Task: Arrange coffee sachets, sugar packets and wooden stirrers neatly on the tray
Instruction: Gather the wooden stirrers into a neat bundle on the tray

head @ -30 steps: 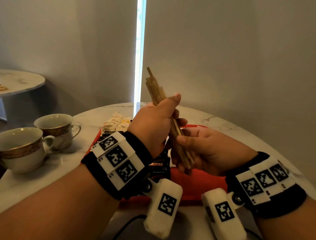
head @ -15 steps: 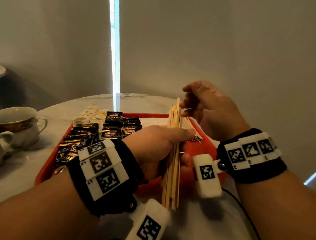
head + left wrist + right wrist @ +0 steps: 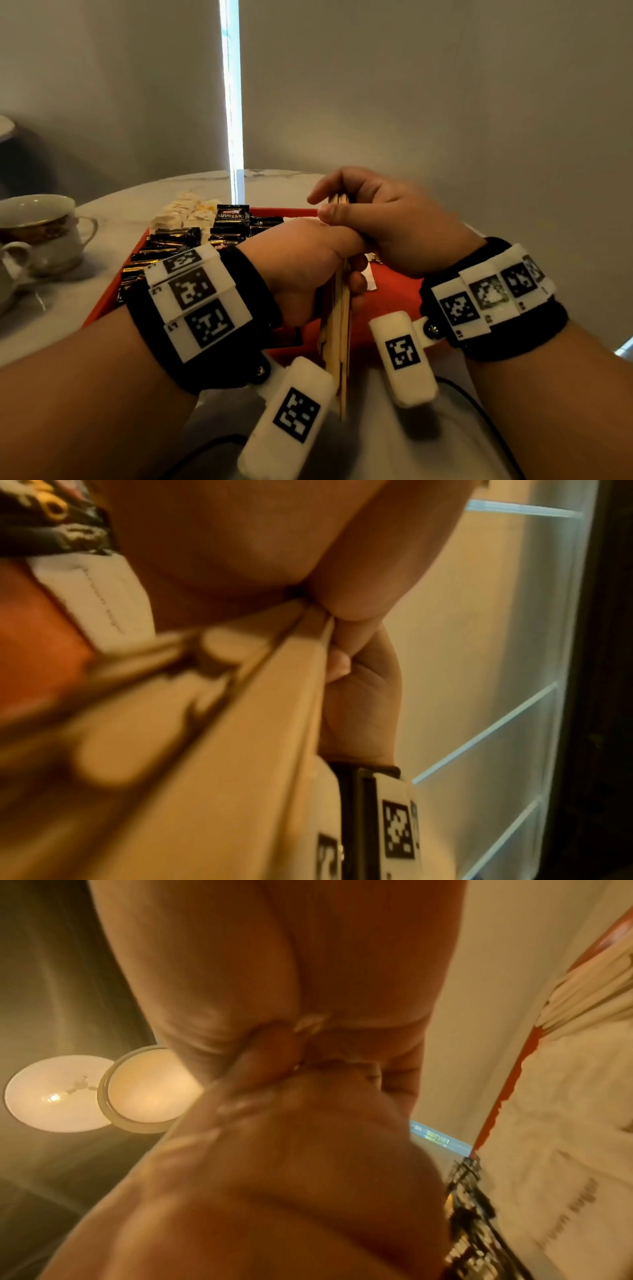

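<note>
My left hand (image 3: 305, 263) grips a bundle of wooden stirrers (image 3: 337, 342) around its middle and holds it nearly upright over the near edge of the red tray (image 3: 394, 294). My right hand (image 3: 387, 222) curls over the bundle's top end, thumb and fingers pinching it. Black coffee sachets (image 3: 233, 216) lie in rows on the tray's left half. White sugar packets (image 3: 185, 212) are piled at its far left corner. In the left wrist view the stirrers (image 3: 240, 750) fill the frame, blurred, under my palm (image 3: 222, 547).
Two white cups with gold bands (image 3: 41, 226) stand on the marble table (image 3: 102, 291) left of the tray. A white packet (image 3: 370, 277) lies on the tray under my hands. A cable (image 3: 479, 411) runs along the table on the near right.
My left hand has brought the tilted bundle upright and lower, over the tray's near edge. My right hand let go of the lower end, lifted away, then closed on the top end.
</note>
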`<state>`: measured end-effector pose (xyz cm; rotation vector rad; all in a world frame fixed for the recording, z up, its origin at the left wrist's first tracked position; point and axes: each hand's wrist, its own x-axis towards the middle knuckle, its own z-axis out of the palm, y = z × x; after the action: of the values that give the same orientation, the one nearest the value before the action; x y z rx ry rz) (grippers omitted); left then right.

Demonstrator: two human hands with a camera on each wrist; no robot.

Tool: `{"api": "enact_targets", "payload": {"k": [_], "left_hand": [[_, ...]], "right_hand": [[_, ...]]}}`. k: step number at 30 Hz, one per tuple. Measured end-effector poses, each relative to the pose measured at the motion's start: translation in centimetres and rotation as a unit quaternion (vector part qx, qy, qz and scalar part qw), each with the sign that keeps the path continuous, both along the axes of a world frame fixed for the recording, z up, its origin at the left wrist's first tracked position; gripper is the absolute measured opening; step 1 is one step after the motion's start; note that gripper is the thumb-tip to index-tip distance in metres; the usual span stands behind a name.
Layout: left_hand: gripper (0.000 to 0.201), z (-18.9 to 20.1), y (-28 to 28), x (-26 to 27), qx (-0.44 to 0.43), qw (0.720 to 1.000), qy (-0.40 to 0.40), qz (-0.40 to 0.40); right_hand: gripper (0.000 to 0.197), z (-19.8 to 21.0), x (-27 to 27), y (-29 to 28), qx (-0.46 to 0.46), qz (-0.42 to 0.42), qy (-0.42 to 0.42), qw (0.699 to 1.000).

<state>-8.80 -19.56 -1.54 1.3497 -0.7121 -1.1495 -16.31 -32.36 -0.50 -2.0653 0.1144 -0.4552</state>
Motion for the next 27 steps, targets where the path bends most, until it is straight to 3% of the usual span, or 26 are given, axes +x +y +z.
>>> {"api": "enact_targets", "payload": {"k": [3, 8, 12, 17, 23, 27], "left_hand": [[0.01, -0.2, -0.1, 0.1, -0.002, 1.0, -0.001, 0.017], [0.019, -0.3, -0.4, 0.1, -0.019, 0.999, -0.006, 0.041], [0.012, -0.6, -0.4, 0.2, -0.048, 0.998, 0.017, 0.042], [0.005, -0.4, -0.3, 0.1, -0.069, 0.996, 0.022, 0.059], [0.008, -0.3, -0.3, 0.7, -0.072, 0.996, 0.031, 0.041], [0.01, -0.4, -0.2, 1.1, -0.072, 0.996, 0.032, 0.03]], "right_hand": [[0.016, 0.0, -0.1, 0.2, -0.012, -0.005, -0.001, 1.0], [0.014, 0.6, -0.1, 0.0, 0.004, -0.084, -0.125, 0.989], [0.014, 0.1, 0.4, 1.0, 0.004, 0.007, -0.021, 1.0], [0.02, 0.3, 0.3, 1.1, 0.027, -0.001, -0.044, 0.999], [0.028, 0.0, 0.8, 1.8, 0.04, -0.071, -0.095, 0.992], [0.027, 0.2, 0.4, 2.3, 0.055, -0.007, -0.04, 0.998]]}}
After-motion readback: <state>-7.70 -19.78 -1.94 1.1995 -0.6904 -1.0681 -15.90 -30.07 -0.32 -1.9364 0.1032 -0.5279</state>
